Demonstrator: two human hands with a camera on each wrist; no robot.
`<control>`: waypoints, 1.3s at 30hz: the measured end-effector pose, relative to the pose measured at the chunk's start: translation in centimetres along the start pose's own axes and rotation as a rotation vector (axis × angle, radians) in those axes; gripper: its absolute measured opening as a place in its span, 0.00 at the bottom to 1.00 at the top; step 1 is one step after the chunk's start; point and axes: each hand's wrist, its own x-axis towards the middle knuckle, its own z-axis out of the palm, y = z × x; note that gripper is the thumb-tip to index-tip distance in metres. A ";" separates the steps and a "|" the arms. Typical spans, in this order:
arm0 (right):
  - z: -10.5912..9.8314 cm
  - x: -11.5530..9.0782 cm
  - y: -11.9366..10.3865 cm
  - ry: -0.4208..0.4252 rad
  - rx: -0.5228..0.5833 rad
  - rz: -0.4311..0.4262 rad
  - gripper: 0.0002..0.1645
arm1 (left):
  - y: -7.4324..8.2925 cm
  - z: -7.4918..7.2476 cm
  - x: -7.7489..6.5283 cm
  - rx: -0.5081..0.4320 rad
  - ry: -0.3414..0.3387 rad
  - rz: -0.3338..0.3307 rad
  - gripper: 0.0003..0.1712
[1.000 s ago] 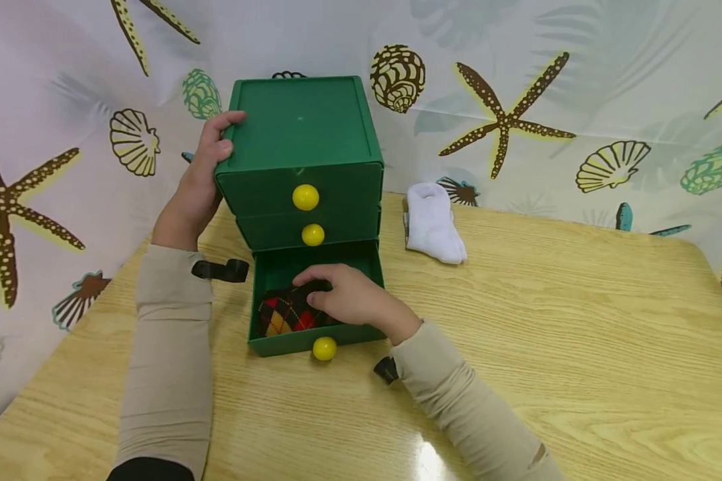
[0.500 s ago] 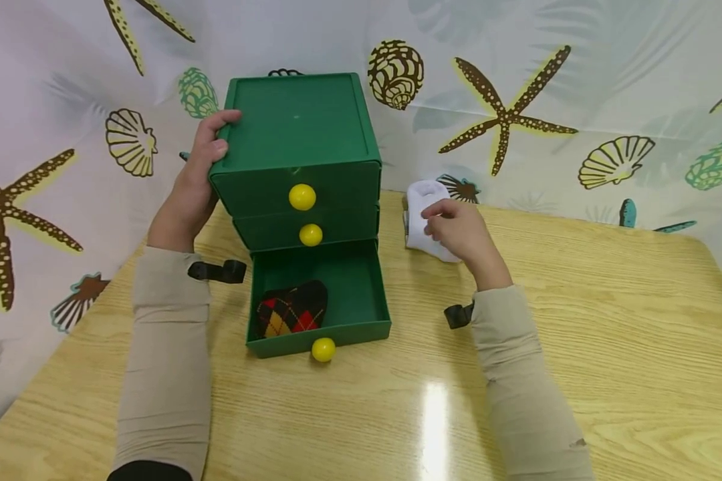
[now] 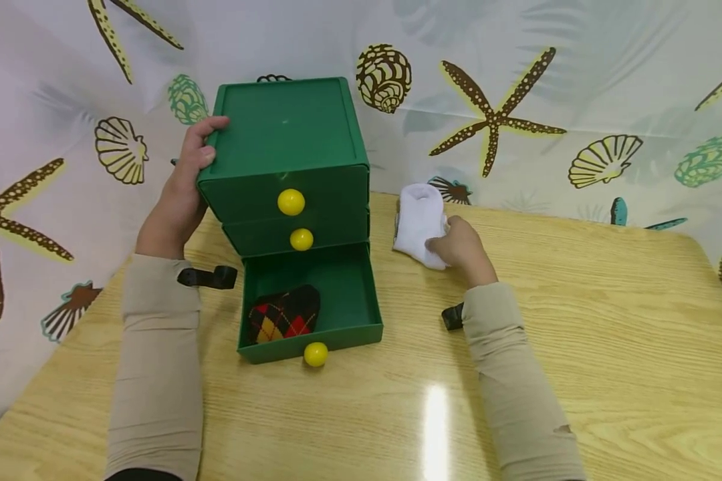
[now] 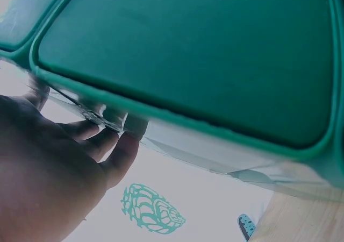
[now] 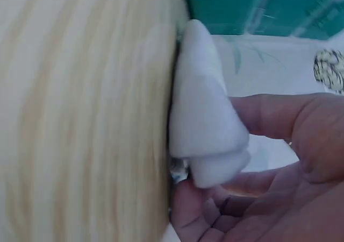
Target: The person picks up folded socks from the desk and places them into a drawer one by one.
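Observation:
A green drawer unit (image 3: 283, 127) with yellow knobs stands on the table, its bottom drawer (image 3: 351, 337) pulled out. Inside that drawer, toward the left, lies a folded argyle sock bundle (image 3: 285, 312) in black, red and yellow. My left hand (image 3: 180, 184) rests against the unit's left side, with fingertips at the top edge; the left wrist view shows its fingers (image 4: 121, 156) spread along the wall. To the right of the unit, my right hand (image 3: 464, 250) pinches the near right edge of folded white socks (image 3: 418, 217). In the right wrist view the socks (image 5: 204, 107) sit between thumb and fingers.
The wooden table (image 3: 577, 321) extends to the right and front. Behind it hangs a white curtain (image 3: 577, 87) printed with shells and starfish. The upper two drawers, with a top knob (image 3: 291, 202) and a middle knob (image 3: 301, 239), are closed.
My right hand has left the open bottom drawer, moved right and taken hold of the white socks. The argyle socks stay in the drawer. My left hand keeps its place on the unit.

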 end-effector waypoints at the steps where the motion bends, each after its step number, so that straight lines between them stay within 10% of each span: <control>1: 0.0 0.0 0.1 -0.007 0.046 0.011 0.43 | 0.0 -0.1 0.0 -0.002 0.001 -0.002 0.29; 9: 0.1 0.0 0.7 -0.112 0.485 0.052 0.50 | -0.3 -0.4 -0.3 -0.009 -0.004 -0.005 0.28; 21: -1.3 -1.8 0.1 -0.198 0.340 0.018 0.44 | -0.2 -0.6 -0.5 -0.012 0.009 -0.013 0.28; 31: -1.5 -1.4 2.0 -0.308 0.645 0.062 0.37 | -0.1 -0.5 -0.3 -0.012 0.009 -0.006 0.28; 39: -3.7 -3.9 0.6 -0.374 0.636 -0.147 0.30 | 0.1 -0.2 0.0 0.004 -0.002 -0.010 0.29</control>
